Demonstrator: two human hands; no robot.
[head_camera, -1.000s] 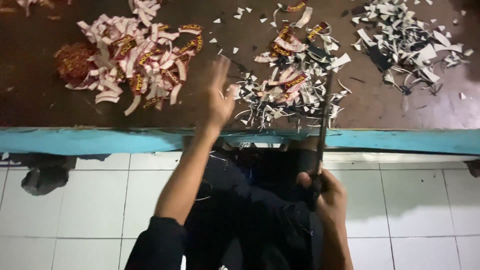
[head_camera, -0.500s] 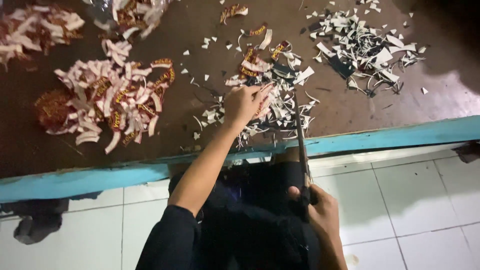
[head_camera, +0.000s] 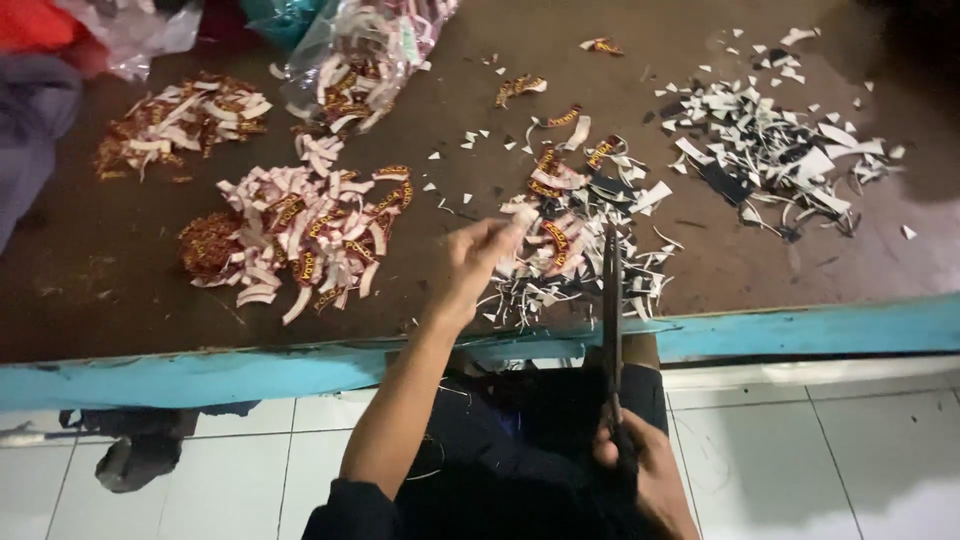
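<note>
My left hand (head_camera: 476, 262) reaches over the brown table (head_camera: 120, 300) and pinches a small white label piece at the edge of a heap of cut label scraps (head_camera: 570, 235). My right hand (head_camera: 645, 470) is low, near my lap, and grips the handles of long dark scissors (head_camera: 610, 300). Their closed blades point up past the blue table edge (head_camera: 800, 330) toward the heap.
A pile of white and red woven labels (head_camera: 300, 235) lies left of my left hand, another pile (head_camera: 180, 125) farther left. A clear bag of labels (head_camera: 360, 55) sits at the back. Black and white scraps (head_camera: 770, 150) lie at the right. White floor tiles (head_camera: 860, 450) show below.
The view has shifted so the table contents sit lower and to the right. My left hand has closed its fingers on a label piece. The scissors stay upright in my right hand.
</note>
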